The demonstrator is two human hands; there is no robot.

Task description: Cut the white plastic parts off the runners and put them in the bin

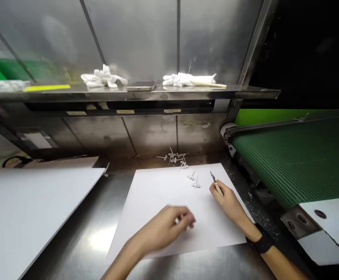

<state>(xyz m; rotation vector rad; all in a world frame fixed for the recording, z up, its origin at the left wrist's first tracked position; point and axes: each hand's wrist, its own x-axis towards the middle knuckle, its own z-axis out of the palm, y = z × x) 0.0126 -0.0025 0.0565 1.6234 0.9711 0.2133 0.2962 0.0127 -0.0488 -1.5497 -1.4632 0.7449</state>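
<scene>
My right hand (227,202) is closed around a slim knife-like tool (217,186), its metal tip pointing up and away over the white sheet (157,194). Above the near part of that sheet, my left hand (172,223) has its fingers curled together; a small whitish bit shows between them, too blurred to name. Two small white plastic pieces (196,185) with thin stems lie on the sheet between the hands and its far edge. More such pieces (174,158) are heaped at the sheet's far edge.
White sheets (41,202) are stacked on the left of the metal table (111,202). A green conveyor belt (288,155) runs along the right. White gloves (103,77) and a phone (141,86) lie on the metal shelf (99,94) above the table.
</scene>
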